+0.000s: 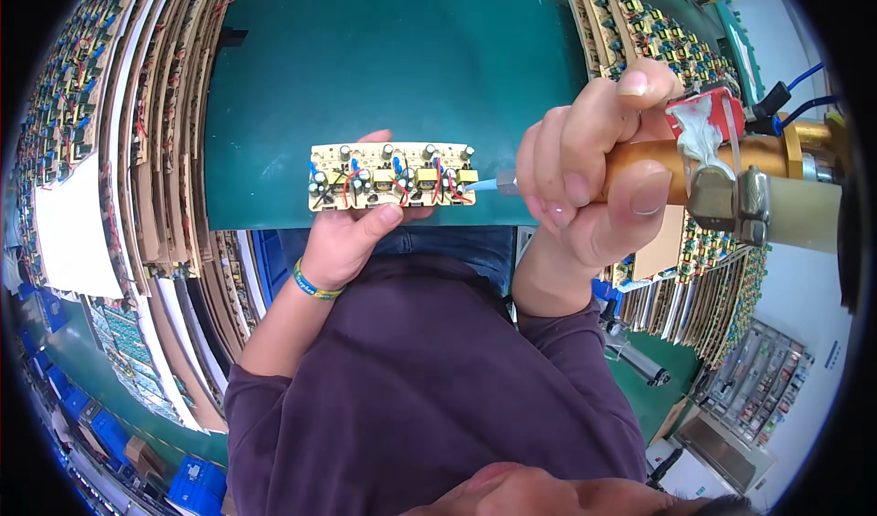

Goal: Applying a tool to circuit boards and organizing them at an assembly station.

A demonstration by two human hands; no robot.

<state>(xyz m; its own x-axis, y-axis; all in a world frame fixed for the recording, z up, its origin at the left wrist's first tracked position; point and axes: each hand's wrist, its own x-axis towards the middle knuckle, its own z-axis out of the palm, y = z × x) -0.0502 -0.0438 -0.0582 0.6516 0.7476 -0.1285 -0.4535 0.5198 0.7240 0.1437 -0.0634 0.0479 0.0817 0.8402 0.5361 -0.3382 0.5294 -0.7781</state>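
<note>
Left hand (345,244) clamps the circuit board (393,176), right hand (589,155) is wrapped around the orange tool (658,154), whose blue nozzle (482,185) should meet the board's right end gently.

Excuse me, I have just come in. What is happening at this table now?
A person holds a strip-shaped circuit board in the left hand, near the front edge of the green table. The right hand grips a gold-coloured tool, its light blue tip at the board's right end; whether it touches is unclear. Stacked boards stand on both sides.
</note>
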